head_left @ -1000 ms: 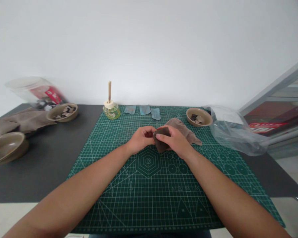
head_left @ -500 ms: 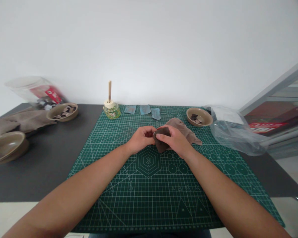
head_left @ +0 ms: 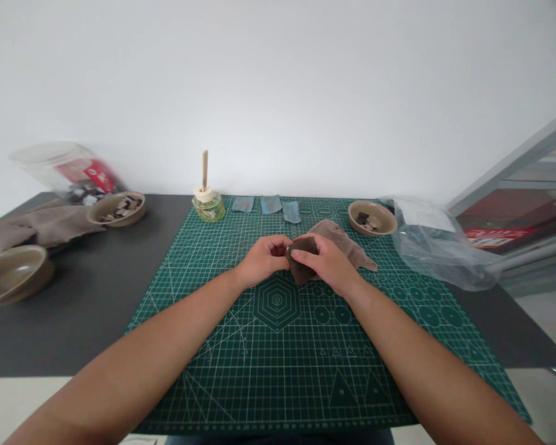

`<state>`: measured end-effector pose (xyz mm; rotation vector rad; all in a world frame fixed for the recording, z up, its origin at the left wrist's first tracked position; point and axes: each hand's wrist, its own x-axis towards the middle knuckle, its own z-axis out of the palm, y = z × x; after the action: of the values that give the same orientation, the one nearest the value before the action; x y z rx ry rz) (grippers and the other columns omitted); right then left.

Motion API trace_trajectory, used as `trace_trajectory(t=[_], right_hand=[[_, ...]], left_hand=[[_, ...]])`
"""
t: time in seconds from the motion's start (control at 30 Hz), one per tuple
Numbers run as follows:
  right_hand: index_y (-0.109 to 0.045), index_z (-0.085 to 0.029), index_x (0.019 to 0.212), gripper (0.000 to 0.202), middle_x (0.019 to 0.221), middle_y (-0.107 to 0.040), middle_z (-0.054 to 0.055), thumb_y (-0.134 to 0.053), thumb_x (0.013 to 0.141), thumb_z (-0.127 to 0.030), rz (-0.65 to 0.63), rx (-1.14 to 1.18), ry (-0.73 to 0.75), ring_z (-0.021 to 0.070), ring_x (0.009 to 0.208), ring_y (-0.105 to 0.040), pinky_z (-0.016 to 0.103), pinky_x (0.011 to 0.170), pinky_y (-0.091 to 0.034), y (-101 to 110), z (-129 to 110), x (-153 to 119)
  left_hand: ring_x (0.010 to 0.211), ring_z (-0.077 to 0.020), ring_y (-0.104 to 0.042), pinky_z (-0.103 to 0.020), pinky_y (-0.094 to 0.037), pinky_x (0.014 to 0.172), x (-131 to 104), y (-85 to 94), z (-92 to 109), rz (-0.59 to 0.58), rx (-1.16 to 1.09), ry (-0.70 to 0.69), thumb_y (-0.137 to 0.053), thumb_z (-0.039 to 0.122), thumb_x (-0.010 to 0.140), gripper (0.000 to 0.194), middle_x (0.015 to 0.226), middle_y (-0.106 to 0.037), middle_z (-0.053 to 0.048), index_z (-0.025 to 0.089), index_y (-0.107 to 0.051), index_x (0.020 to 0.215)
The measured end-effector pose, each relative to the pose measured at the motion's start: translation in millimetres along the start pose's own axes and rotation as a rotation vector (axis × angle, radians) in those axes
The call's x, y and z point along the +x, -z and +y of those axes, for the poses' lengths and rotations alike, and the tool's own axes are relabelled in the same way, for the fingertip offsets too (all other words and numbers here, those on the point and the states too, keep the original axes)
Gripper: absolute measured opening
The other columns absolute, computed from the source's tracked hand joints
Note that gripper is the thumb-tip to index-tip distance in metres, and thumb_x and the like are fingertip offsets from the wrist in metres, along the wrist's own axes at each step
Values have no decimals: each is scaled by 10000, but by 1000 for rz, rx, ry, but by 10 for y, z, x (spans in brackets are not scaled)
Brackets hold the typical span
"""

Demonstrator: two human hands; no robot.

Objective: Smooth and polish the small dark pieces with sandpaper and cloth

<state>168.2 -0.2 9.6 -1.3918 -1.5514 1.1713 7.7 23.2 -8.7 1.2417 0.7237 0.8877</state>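
Over the middle of the green cutting mat [head_left: 278, 364], my right hand [head_left: 327, 262] grips a dark brown piece [head_left: 301, 270], its thumb pressed on the near face. My left hand [head_left: 265, 259] is closed at the left edge of this piece, fingertips and thumb pinched together; whatever lies between them is too small to make out. Behind and to the right of my right hand, a crumpled brown cloth [head_left: 345, 242] lies on the mat.
At the back stand a reed diffuser [head_left: 208, 205], blue patches [head_left: 271, 204] and a bowl of small pieces [head_left: 373, 218] beside a clear plastic bag [head_left: 438, 247]. Leftward are another filled bowl [head_left: 120, 209], a large bowl [head_left: 13, 275], a cloth [head_left: 65, 227] and a clear jar [head_left: 67, 168].
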Motion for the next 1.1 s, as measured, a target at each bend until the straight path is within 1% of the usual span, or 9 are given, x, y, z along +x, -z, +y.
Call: trace_trajectory(t=[0.63,1.1], right_hand=[[-605,-178,982,340,891,-674,56,-645,729,-402,-6,-31,11,192,802,-622,320,683,-493,10,30,3],[-604,-174,976,330,859,-672,49,-649,723,-381,-1,-33,2,190,792,-621,326,694,-493,6,12,1]], left_hand=[[619,-93,-558,-224,-430,620,-2,-6,5,2,8,2,-692,71,545,183,653,-619,22,116,-612,704],[628,-100,-556,-237,-424,631,0,2,-2,-1,28,-3,-705,91,552,187,654,-612,20,112,-609,710]])
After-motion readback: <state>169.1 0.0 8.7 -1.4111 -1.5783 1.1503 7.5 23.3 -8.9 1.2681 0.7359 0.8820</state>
